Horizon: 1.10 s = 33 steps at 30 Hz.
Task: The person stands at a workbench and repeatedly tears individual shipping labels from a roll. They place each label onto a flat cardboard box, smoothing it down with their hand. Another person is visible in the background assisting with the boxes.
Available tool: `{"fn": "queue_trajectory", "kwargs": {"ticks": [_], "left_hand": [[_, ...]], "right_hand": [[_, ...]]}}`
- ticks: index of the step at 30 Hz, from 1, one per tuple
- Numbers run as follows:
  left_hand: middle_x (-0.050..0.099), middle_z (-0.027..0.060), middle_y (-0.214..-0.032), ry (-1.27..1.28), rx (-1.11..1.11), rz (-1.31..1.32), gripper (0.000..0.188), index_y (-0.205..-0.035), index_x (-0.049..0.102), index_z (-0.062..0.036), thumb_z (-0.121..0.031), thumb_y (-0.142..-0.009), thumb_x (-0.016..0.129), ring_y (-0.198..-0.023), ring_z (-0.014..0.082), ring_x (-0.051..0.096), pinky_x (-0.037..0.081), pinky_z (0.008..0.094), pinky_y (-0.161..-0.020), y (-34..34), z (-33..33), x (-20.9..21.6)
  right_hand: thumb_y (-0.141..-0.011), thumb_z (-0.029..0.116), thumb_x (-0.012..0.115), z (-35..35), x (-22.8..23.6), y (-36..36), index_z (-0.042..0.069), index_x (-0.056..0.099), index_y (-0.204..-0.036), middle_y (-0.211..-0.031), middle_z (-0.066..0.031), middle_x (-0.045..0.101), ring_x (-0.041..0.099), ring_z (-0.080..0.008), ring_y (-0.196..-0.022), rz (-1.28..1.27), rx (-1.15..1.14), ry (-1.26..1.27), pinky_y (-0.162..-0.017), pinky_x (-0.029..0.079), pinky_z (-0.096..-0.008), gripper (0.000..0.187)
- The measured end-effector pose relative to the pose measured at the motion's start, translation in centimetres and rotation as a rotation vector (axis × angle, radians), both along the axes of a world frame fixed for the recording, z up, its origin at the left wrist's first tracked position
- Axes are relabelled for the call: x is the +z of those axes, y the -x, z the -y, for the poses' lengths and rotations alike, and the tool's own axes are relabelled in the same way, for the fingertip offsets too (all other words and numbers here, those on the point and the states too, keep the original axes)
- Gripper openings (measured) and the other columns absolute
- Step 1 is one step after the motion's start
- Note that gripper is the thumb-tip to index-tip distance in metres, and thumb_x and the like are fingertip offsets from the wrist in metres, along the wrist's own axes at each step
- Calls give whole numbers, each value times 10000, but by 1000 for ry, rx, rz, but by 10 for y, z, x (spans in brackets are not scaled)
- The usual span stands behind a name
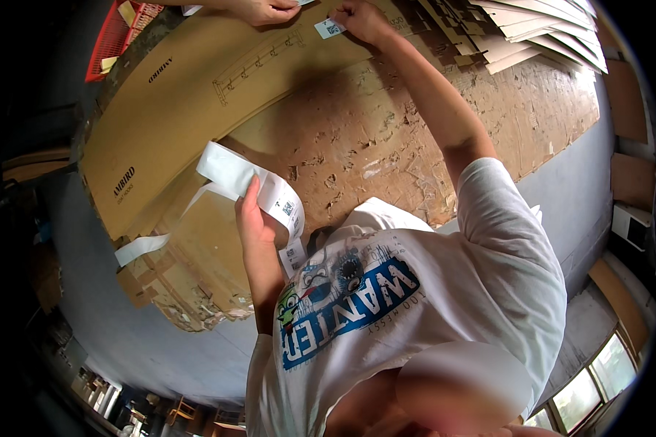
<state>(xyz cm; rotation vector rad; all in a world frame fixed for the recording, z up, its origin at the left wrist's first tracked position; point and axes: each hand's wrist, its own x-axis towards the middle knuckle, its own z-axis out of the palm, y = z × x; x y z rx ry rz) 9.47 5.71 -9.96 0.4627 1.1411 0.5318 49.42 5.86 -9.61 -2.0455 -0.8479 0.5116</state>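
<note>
My left hand point(256, 216) is closed on a long strip of white labels point(280, 204), its thumb lying over the strip. One end of the strip curls up past the thumb, and the rest hangs down beside my shirt. At the far edge my right hand point(361, 22) has its fingers pinched at the corner of a small white label point(329, 28) with a printed square code. This label lies on or just above a long flat brown carton point(189, 95) with a line drawing of a hook rail; whether it is stuck down I cannot tell.
Another person's hand point(270, 11) reaches over the carton at the top, near a second label. The worktable point(372, 138) has a worn cardboard top. Flat cardboard pieces point(532, 29) are stacked at the far right. A red basket point(108, 40) stands far left.
</note>
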Motion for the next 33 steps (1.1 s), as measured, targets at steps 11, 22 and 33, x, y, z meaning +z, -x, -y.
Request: {"fn": "queue_trajectory", "kwargs": {"ticks": [11, 22, 33], "left_hand": [[617, 89, -984, -10, -5, 4, 308, -1078, 561, 14, -160, -837, 637, -872, 219, 613, 504, 351, -757, -3, 0, 5], [585, 118, -1068, -66, 67, 3, 388, -1157, 515, 33, -169, -845, 628, -950, 242, 591, 494, 376, -809, 10, 5, 17], [579, 126, -1098, -84, 91, 135, 387, -1177, 499, 49, -152, -861, 600, -972, 242, 589, 489, 370, -820, 36, 19, 30]], "right_hand": [[-746, 138, 594, -2, -11, 13, 41, 593, -851, -906, -182, 614, 602, -360, -832, 541, 26, 7, -711, 473, -437, 143], [-723, 393, 731, -20, 2, 11, -28, 469, -1071, -885, -203, 653, 635, -346, -877, 462, -39, 392, -738, 503, -424, 606], [-833, 331, 591, 40, -5, -6, 45, 546, -990, -907, -215, 641, 618, -385, -852, 485, -160, 331, -737, 497, -453, 328]]}}
